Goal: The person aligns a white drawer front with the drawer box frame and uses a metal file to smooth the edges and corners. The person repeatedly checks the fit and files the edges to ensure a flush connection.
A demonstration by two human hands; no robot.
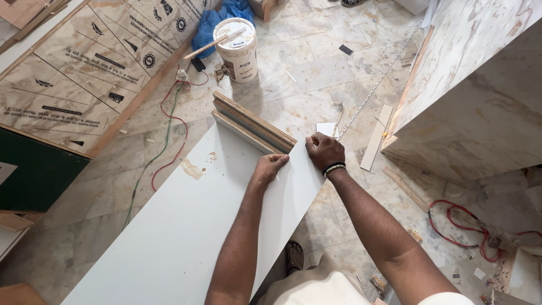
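A long white laminated board lies slanted in front of me, its far end carrying a stack of narrow wooden strips. My left hand rests on the board with its fingertips pressed against the near end of the strips. My right hand, with beaded bands on the wrist, grips the corner of the board and the strip ends at the board's right edge.
A white bucket with a stick across it stands on the marble floor beside a blue cloth. Printed plywood sheets lean at left. A plywood cabinet rises at right. Red and green cables, a chain and offcuts litter the floor.
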